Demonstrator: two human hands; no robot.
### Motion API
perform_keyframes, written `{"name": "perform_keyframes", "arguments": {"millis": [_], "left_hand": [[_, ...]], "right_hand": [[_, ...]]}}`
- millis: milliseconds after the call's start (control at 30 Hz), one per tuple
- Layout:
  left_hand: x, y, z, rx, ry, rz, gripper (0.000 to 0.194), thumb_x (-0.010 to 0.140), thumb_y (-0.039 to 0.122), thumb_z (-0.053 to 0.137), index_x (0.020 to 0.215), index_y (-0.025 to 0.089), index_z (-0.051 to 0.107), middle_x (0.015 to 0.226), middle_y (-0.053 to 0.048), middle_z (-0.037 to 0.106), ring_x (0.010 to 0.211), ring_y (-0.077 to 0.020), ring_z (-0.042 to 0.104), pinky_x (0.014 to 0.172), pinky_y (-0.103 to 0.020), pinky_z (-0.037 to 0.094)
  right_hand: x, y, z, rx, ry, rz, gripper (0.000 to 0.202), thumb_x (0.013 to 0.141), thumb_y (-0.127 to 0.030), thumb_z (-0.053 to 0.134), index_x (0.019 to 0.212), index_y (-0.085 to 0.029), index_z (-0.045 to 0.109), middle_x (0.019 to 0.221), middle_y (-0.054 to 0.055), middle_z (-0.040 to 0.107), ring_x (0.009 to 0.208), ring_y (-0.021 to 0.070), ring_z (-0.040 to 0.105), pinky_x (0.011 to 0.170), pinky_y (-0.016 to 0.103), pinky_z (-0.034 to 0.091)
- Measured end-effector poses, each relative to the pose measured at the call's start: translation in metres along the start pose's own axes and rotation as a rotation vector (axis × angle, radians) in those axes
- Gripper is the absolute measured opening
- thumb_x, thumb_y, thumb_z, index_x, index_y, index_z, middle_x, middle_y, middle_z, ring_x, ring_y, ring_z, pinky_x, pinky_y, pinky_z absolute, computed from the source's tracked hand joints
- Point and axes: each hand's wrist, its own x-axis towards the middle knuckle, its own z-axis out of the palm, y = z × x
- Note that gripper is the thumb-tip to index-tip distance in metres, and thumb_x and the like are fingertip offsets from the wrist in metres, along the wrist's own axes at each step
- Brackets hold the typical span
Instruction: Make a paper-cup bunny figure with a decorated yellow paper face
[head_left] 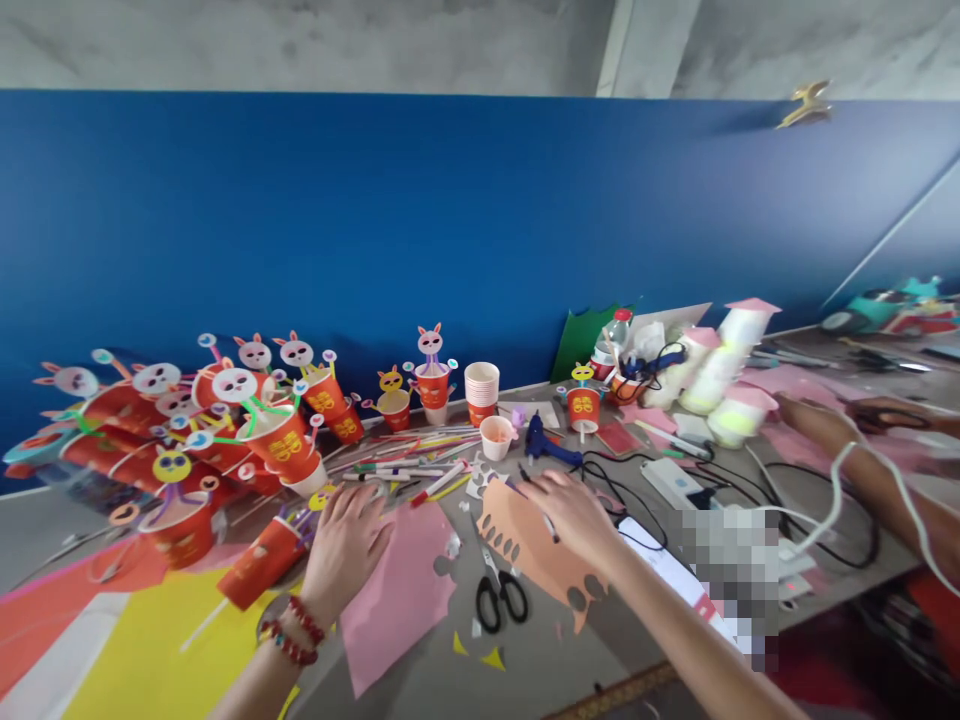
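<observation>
My left hand [349, 535] lies with its fingers stretched over the left edge of a pink paper sheet [401, 600], beside a tipped red paper cup [259, 565] with a paper figure in it. Over an orange paper sheet [517, 530] with holes cut in it, my right hand [566, 505] is closed around what looks like a slim pen [551, 528], mostly hidden by the fingers. Black-handled scissors [501, 598] rest between the two sheets. A blue glue gun [544, 442] lies just beyond my right hand.
Many red cups with rabbit figures [277, 445] crowd the left. Pens [390, 470], stacked cups [481, 385] and a small white cup [496, 437] stand behind. Cables, a power strip [671, 485] and a phone [660, 565] lie right, near another person's hands [817, 425].
</observation>
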Motion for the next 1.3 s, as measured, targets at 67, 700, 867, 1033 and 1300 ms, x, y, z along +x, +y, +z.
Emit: {"name": "perform_keyframes", "arguments": {"millis": [67,700,867,1033,1300], "left_hand": [[-0.010,0.002,0.000,-0.067,0.005,0.005,0.025,0.092,0.029,0.054,0.111,0.023,0.068,0.129,-0.011,0.066,0.121,-0.0319,0.057,0.108,-0.052,0.043],[-0.095,0.044,0.019,-0.324,-0.178,0.061,0.062,0.078,0.035,0.076,0.134,0.024,0.052,0.139,-0.012,0.058,0.128,-0.0359,0.053,0.107,-0.054,0.047],[-0.096,0.044,0.018,-0.298,-0.163,0.098,0.051,0.084,0.030,0.071,0.130,0.022,0.054,0.138,-0.013,0.057,0.129,-0.0352,0.051,0.106,-0.054,0.048],[-0.099,0.046,0.012,-0.346,-0.155,0.112,0.041,0.089,0.021,0.063,0.129,0.020,0.054,0.137,-0.012,0.056,0.129,-0.0322,0.050,0.107,-0.052,0.047],[-0.096,0.055,0.000,-0.500,-0.188,0.057,0.026,0.096,0.004,0.042,0.100,0.018,0.063,0.096,-0.007,0.067,0.091,-0.0220,0.062,0.080,-0.037,0.055]], "right_hand": [[0.009,0.012,0.002,-0.090,-0.024,-0.010,0.059,0.074,0.009,0.055,0.122,-0.024,0.067,0.108,0.011,0.073,0.106,0.0279,0.061,0.088,0.038,0.048],[-0.040,-0.100,0.029,0.074,-0.091,0.206,0.010,0.080,-0.025,0.069,0.078,-0.022,0.060,0.075,0.003,0.071,0.066,0.0225,0.070,0.053,0.026,0.039],[-0.038,-0.099,0.017,0.111,-0.150,0.318,0.008,0.080,-0.025,0.064,0.074,-0.021,0.060,0.073,0.004,0.073,0.068,0.0219,0.070,0.054,0.025,0.036],[-0.046,-0.086,0.011,0.338,-0.186,0.491,0.012,0.081,-0.028,0.059,0.071,-0.021,0.057,0.072,0.002,0.074,0.065,0.0192,0.069,0.055,0.025,0.039],[-0.054,-0.056,0.019,1.227,-0.213,0.682,0.044,0.071,-0.062,0.068,0.084,-0.022,0.056,0.064,0.000,0.068,0.037,0.0099,0.048,0.036,0.021,0.034]]}}
